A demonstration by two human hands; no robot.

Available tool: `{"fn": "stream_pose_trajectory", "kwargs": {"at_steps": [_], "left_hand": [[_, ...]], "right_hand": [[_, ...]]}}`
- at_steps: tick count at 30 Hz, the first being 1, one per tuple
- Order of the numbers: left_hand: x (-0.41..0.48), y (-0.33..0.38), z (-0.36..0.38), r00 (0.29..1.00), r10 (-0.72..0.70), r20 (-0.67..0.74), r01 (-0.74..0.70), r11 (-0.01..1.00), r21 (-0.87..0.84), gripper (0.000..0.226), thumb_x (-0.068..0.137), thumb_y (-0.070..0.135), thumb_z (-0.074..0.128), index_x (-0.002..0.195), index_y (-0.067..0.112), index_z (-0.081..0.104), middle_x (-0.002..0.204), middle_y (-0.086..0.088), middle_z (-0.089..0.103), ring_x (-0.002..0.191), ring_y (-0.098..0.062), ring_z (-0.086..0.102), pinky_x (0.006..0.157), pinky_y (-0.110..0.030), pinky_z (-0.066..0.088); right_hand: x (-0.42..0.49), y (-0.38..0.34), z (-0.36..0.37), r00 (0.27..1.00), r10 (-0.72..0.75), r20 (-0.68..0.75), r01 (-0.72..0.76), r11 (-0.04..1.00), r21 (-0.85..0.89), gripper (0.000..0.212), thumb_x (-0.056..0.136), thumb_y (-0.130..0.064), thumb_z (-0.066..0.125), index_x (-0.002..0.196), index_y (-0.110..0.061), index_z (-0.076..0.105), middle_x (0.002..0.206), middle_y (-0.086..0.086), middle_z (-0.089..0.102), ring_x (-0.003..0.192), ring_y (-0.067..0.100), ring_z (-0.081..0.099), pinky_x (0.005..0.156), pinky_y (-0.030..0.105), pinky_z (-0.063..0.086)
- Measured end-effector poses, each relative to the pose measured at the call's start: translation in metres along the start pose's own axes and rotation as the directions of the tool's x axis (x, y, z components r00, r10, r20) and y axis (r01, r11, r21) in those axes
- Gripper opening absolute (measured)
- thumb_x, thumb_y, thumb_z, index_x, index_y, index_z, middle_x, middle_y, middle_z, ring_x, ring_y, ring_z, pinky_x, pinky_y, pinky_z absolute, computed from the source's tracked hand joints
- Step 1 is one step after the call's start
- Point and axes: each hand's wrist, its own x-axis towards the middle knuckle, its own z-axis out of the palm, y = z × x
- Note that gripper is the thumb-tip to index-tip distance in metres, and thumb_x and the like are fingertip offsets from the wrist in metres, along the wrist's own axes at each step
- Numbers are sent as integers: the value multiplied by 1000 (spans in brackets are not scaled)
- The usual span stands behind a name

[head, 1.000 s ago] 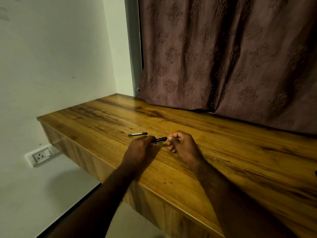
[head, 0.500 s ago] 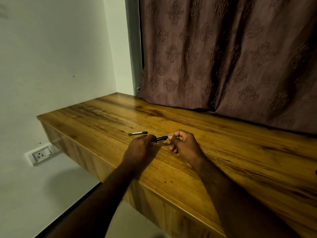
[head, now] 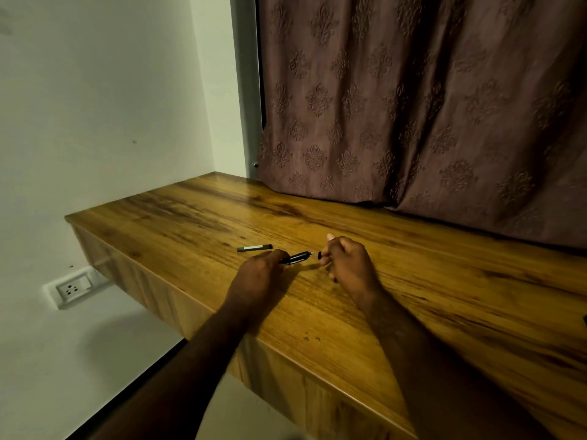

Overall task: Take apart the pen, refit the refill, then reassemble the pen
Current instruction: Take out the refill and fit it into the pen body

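Note:
My left hand (head: 259, 274) grips the black pen barrel (head: 295, 258), which points right just above the wooden desk (head: 444, 296). A thin pale tip shows at the barrel's right end. My right hand (head: 346, 265) pinches a small black tip piece (head: 319, 255), held a short gap away from the barrel's end. A separate dark cap or barrel section (head: 254, 248) with a pale band lies flat on the desk, just behind my left hand.
A brown patterned curtain (head: 413, 106) hangs along the back of the desk. The desk's front edge (head: 286, 347) runs diagonally below my forearms. A white wall socket (head: 74, 287) sits under the desk at left.
My right hand has drawn away to the right, and the small tip piece has come off the barrel. The left hand has held still.

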Motion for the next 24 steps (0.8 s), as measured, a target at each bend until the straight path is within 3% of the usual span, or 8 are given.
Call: {"fn": "stream_pose_trajectory", "kwargs": {"at_steps": [2,4,6,10,14,18,20,24], "left_hand": [[0,0,-1,1000,-11,2,11,1000,0,22,89,40,59,101,22,65,86,3,69,73,-11,64,61,-28,50],[1,-1,0,999,-31,17,30,999,11,20,90,35,60,103,21,65,89,1,69,77,-13,64,64,-27,49],[2,-2,1,998,-54,32,53,998,16,18,90,31,61,105,22,64,92,0,69,80,-13,64,65,-25,48],[4,-3,4,996,-75,39,72,996,61,23,87,16,63,110,18,64,99,-5,70,88,-19,65,74,-31,51],[5,-9,7,996,-89,31,87,994,74,16,90,22,61,106,24,63,95,-2,70,83,-18,65,71,-30,48],[5,-9,7,999,-46,0,46,997,55,14,91,29,60,103,23,65,90,-2,71,79,-19,66,68,-29,47],[6,-8,6,999,-22,-27,23,999,49,18,91,36,58,100,22,65,85,-2,70,74,-18,65,64,-26,43],[4,-7,5,999,7,-45,-4,998,61,27,93,44,52,90,21,64,74,1,67,64,-18,62,57,-28,46]], "right_hand": [[11,8,-9,990,-43,-133,29,994,-103,32,96,-32,54,72,-12,60,64,3,63,52,15,54,53,34,47],[18,14,-13,986,-44,-161,11,981,-195,19,90,-27,62,73,-19,60,66,-2,61,60,17,58,62,38,52],[19,14,-10,997,-38,-72,16,960,-280,5,87,-17,66,88,-18,62,74,-8,58,67,9,57,60,24,49],[22,14,0,992,-68,110,110,890,-442,25,84,-17,70,109,-18,65,85,-2,63,78,13,60,66,22,45],[31,15,1,989,-95,110,142,790,-596,3,87,-20,65,88,-22,67,79,-8,62,76,14,59,64,25,40],[26,13,-9,991,-30,128,50,986,-161,8,90,-9,62,84,-14,63,67,1,59,49,4,53,47,22,40],[22,7,-15,981,6,192,-7,1000,5,9,90,-1,61,87,-9,64,67,7,61,48,5,54,45,19,40],[18,1,-17,972,6,233,-43,988,150,8,85,3,65,88,-4,66,68,11,67,54,10,60,50,18,45]]}}
